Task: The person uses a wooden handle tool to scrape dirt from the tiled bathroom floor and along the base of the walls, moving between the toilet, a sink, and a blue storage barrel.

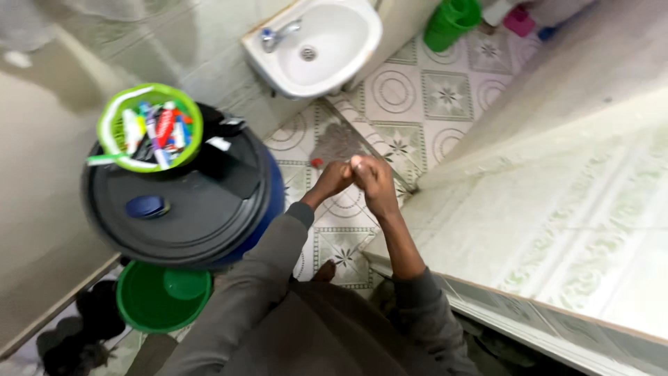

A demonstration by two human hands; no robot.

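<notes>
My left hand point(332, 179) and my right hand point(374, 182) are pressed together in front of me, fingers closed against each other, above the patterned floor tiles point(417, 90). I cannot make out anything held between them. Grey sleeves are pushed up both forearms. A white wall basin point(348, 49) with a metal tap point(277, 35) hangs beyond the hands, apart from them.
A blue barrel with a black lid point(202, 209) stands at left, carrying a green basket point(111, 125) of tubes and brushes. A green bucket point(149, 306) sits below it. A tiled wall point(557, 195) runs along the right. More green buckets point(452, 21) stand far back.
</notes>
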